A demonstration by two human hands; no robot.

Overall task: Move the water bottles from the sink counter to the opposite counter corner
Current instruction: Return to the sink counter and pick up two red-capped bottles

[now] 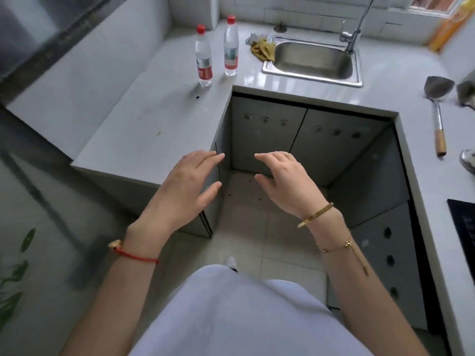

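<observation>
1. Up on the pale counter (144, 129), left of the steel sink (312, 60), two clear plastic water bottles with red caps are parked upright: one nearer (203, 57), one just behind (230, 47).
2. Both are found ahead and left of the hands, so the left hand (185, 183) is judged closer than the right hand (285, 181).
3. Nothing is gripped; fingers on both are spread apart.
4. Red-and-white labels are seen, but the writing can't be read.

No text can be read. The two water bottles, the nearer bottle (203, 57) and the farther bottle (230, 47), well beyond the fingers, carry red-and-white labels, but their print is too small and blurred to make out.
</observation>
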